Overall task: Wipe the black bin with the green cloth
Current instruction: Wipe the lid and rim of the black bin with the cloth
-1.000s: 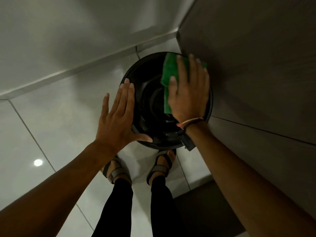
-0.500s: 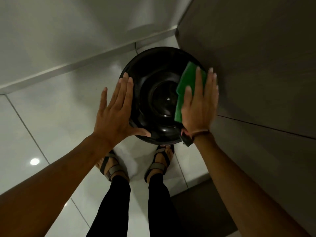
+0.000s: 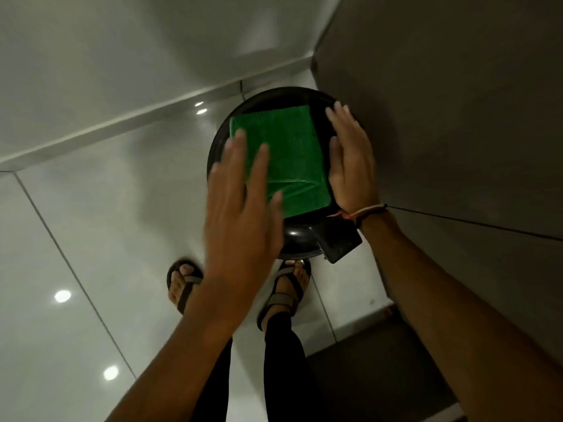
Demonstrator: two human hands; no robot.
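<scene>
The round black bin (image 3: 300, 240) stands on the floor in the corner, seen from above. The green cloth (image 3: 288, 147) lies spread flat across its lid. My left hand (image 3: 240, 202) is blurred, with its fingers apart over the cloth's left edge and the bin's front left; it grips nothing. My right hand (image 3: 350, 159) lies flat along the bin's right rim, just beside the cloth's right edge, with its fingers straight and off the cloth. A black flap (image 3: 341, 242) sticks out at the bin's front right.
A dark cabinet panel (image 3: 441, 117) rises right next to the bin on the right. A white wall (image 3: 122, 56) runs behind it. On the glossy tile floor (image 3: 91, 223) my sandalled feet (image 3: 184, 284) (image 3: 286, 289) stand just in front of the bin.
My right hand has let the cloth go and slid to the bin's right rim. The cloth now lies unfolded over the lid. My left hand has moved from the left rim over the cloth.
</scene>
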